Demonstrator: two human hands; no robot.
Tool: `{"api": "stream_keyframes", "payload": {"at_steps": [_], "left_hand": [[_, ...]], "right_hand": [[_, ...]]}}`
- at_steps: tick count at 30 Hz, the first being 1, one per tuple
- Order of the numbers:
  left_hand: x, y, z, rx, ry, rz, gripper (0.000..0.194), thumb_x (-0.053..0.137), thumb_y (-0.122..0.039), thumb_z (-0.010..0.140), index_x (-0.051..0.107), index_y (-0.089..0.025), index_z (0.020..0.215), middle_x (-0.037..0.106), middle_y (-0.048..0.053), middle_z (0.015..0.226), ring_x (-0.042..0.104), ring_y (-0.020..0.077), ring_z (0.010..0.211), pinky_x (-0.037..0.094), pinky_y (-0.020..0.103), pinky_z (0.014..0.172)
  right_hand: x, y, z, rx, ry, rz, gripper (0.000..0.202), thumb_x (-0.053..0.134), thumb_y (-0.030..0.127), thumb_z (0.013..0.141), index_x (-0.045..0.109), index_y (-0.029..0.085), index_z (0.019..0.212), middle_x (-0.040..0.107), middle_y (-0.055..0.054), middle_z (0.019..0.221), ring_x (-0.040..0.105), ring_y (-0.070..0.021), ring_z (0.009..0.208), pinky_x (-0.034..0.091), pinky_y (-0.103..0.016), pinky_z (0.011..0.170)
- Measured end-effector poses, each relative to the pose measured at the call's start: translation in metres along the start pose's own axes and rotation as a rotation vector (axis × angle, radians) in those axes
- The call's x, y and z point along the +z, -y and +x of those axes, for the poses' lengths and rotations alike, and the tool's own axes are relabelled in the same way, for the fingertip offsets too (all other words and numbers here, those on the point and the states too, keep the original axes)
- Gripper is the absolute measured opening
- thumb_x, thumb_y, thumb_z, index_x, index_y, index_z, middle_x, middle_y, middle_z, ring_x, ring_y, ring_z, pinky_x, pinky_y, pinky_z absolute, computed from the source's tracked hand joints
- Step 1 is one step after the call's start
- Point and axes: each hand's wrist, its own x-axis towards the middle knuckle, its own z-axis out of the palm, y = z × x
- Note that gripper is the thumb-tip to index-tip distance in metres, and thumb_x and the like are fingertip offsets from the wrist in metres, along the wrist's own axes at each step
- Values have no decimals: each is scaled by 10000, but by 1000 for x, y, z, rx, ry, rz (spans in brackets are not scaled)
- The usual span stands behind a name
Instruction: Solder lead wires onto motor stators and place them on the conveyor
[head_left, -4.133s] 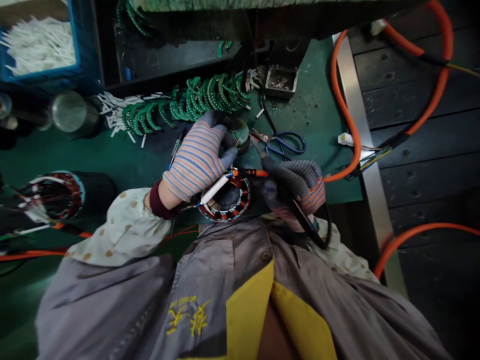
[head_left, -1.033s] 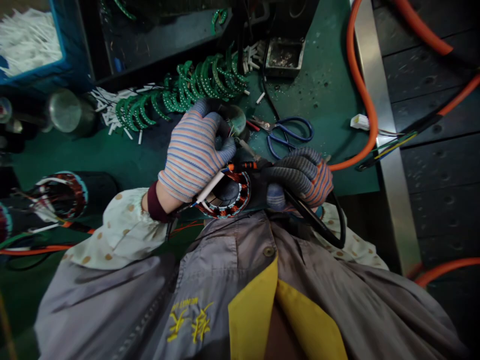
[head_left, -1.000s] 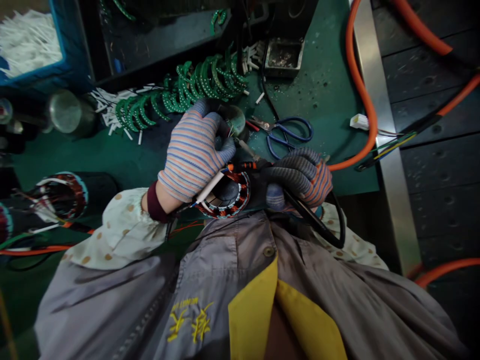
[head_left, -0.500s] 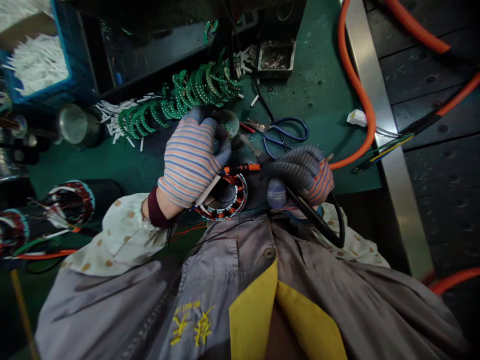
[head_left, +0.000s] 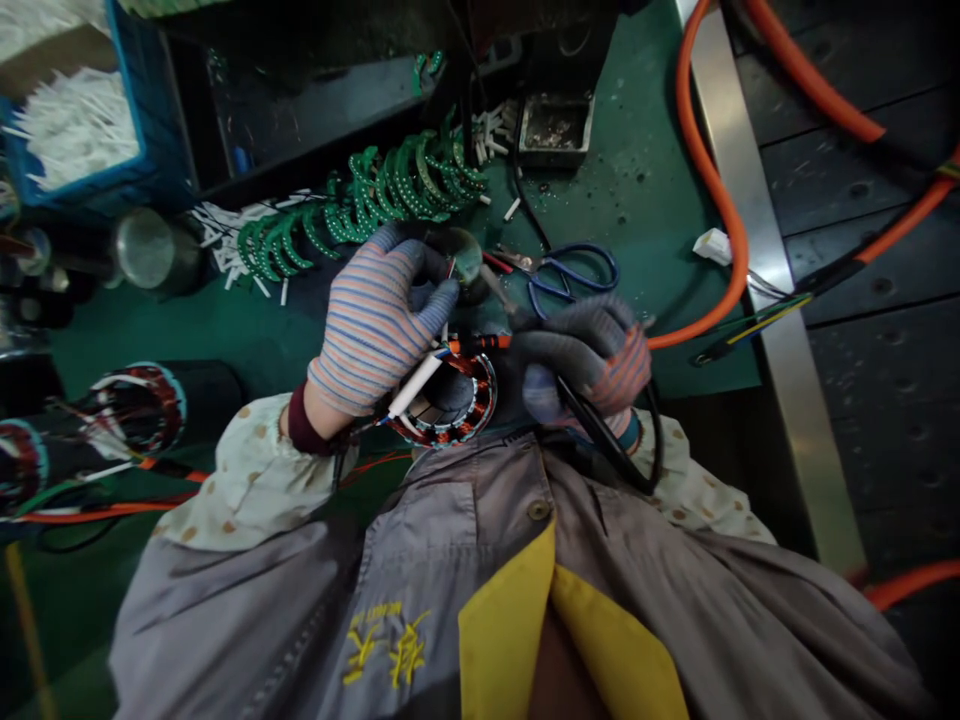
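My left hand (head_left: 382, 315), in a striped glove, pinches thin wires beside a small round metal pot (head_left: 466, 258). Closed around a soldering iron (head_left: 501, 292) is my gloved right hand (head_left: 589, 355); the iron's tip points up and left at the pot, and its black cord loops below the hand. Under both hands lies a motor stator (head_left: 480, 400) with copper windings. A white sleeve (head_left: 416, 387) slants across its left edge. An orange cable (head_left: 491, 342) runs over the stator's top and behind my right hand.
Blue-handled scissors (head_left: 581, 270) lie beyond my right hand. Green curved parts (head_left: 405, 180) are piled behind my left hand, near a metal tin (head_left: 146, 250). A blue bin (head_left: 127, 95) holds white tubes. More stators (head_left: 161, 405) lie at left. A square tray (head_left: 555, 130) stands at the back.
My right hand has shifted slightly left with the iron. My left hand has moved a little left and down. The orange cable at the right has shifted.
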Motion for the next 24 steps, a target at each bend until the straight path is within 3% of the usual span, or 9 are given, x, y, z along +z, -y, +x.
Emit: {"api": "stream_keyframes", "payload": {"at_steps": [3,5,12,18,24], "left_hand": [[-2,1,1,10,18,14,268,609,-456,1107,804,-279,1160,797,119,1342,754,389,1287,630,653,1175],[-3,4,2,33,25,23,232,637,-443,1101,798,-279,1137,803,111,1295,752,375,1264,646,622,1161],[2,16,5,113,-54,-2,10,760,-294,1036,751,-290,1034,807,93,1165,782,361,1178,683,547,1104],[2,15,5,123,-46,40,11,755,-286,1048,744,-289,1046,815,84,1188,776,348,1186,687,525,1097],[2,10,4,84,-37,62,57,757,-315,1087,759,-260,1074,812,98,1258,781,372,1223,676,576,1122]], "right_hand": [[-11,-3,-3,-270,-176,58,447,506,475,1250,888,322,1074,724,-28,871,694,-228,854,597,-390,778],[-15,-2,3,-364,-222,102,401,517,392,1270,892,302,1159,729,-9,866,702,-202,870,590,-348,769],[-11,-5,3,-350,-194,149,326,588,469,1269,885,338,1298,776,-12,956,691,-214,932,580,-360,809],[-11,-4,4,-367,-185,48,416,506,430,1297,898,338,1190,748,-1,860,700,-203,856,581,-340,750],[-10,-9,1,-393,-156,28,458,480,464,1299,905,331,1192,764,0,859,698,-191,841,604,-333,776]]}}
